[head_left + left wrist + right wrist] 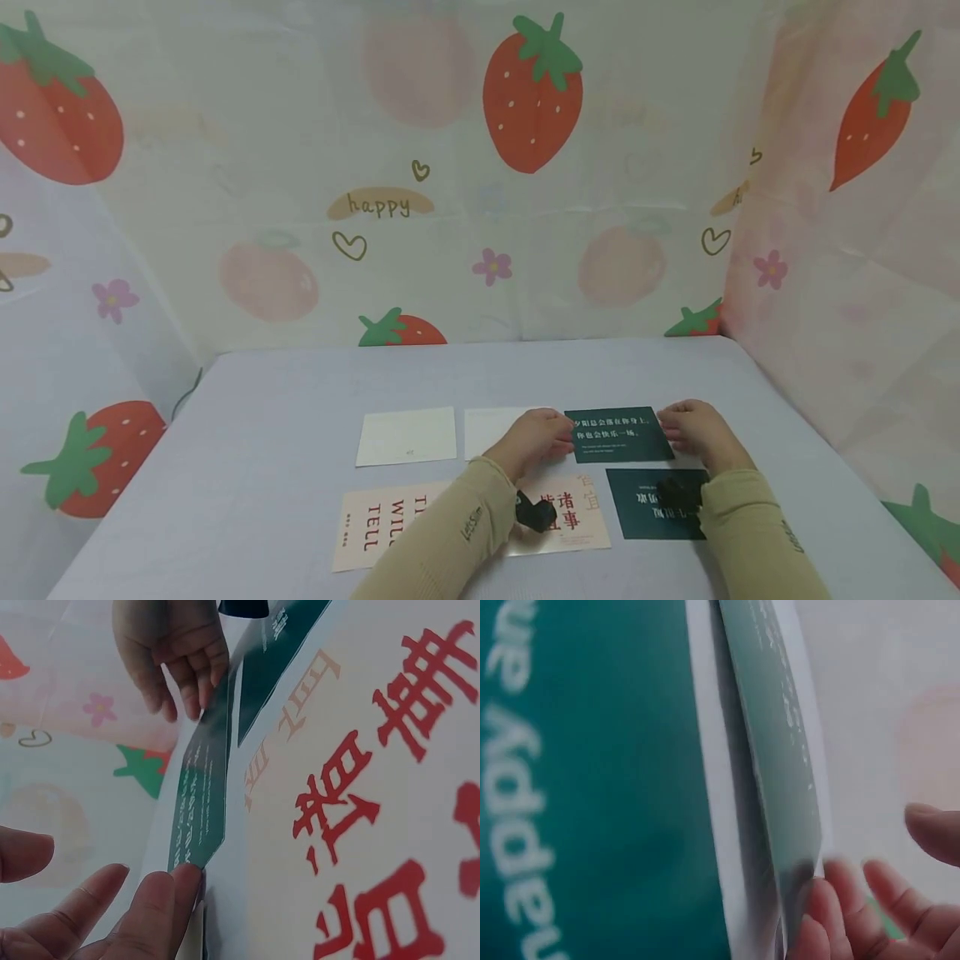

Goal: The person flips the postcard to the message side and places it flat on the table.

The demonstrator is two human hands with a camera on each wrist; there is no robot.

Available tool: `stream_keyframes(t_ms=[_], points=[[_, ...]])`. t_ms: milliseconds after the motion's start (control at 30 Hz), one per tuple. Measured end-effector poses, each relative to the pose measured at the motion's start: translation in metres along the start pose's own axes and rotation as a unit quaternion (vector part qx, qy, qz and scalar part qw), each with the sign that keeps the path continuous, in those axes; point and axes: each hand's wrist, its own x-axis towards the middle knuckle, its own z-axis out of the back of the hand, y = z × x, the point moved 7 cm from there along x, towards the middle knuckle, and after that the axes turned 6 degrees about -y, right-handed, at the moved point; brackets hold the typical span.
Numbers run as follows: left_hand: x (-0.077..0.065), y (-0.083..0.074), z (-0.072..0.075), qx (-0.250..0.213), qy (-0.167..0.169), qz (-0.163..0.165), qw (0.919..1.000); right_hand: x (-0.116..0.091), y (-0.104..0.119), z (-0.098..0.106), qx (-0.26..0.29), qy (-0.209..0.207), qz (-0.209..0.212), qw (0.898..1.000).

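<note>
In the head view, a dark green card [624,448] with white writing lies in the back row, between my two hands. My left hand [534,437] is at its left edge, partly over a plain white card [483,427]. The left wrist view shows the left fingertips [187,877] touching the green card's end, thumb raised away. At the right edge is my right hand [697,429]. Its fingertips [821,904] touch the card's edge in the right wrist view, the thumb standing apart. Neither hand is curled round the card.
Another white card [405,437] lies at the back left. In front are a cream card with red English letters [356,533], one with red characters [588,529] and a second green card [630,508]. My sleeves partly cover these. Strawberry-print cloth [525,308] stands behind the white table [285,383].
</note>
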Motion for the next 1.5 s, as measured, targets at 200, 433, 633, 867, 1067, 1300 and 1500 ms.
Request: stream_keyframes(t_ms=[200,433,633,867,1067,1300,1500], points=[[-0.001,0.000,0.000,-0.002,-0.005,0.004,1.0000,0.005,-0.002,-0.001,-0.014,0.004,0.028,1.000],[-0.001,0.000,0.000,-0.007,-0.007,-0.001,1.0000,0.006,-0.002,-0.002,-0.028,0.010,0.046,0.999],[-0.004,0.000,0.000,-0.006,-0.009,-0.004,0.9999,0.002,-0.003,-0.003,-0.042,0.010,0.048,0.998],[-0.003,0.002,0.001,-0.007,-0.010,-0.008,0.9999,-0.002,0.000,-0.002,-0.028,0.009,0.064,0.998],[-0.002,0.002,0.001,-0.015,-0.011,-0.003,0.9998,-0.002,0.001,-0.001,-0.028,0.010,0.068,0.997],[-0.004,0.000,0.006,-0.017,-0.035,0.003,0.9992,-0.001,0.004,-0.002,-0.013,0.013,0.073,0.997],[-0.003,-0.001,0.011,-0.002,-0.043,-0.013,0.9990,-0.003,0.009,-0.004,-0.007,0.015,0.080,0.997]])
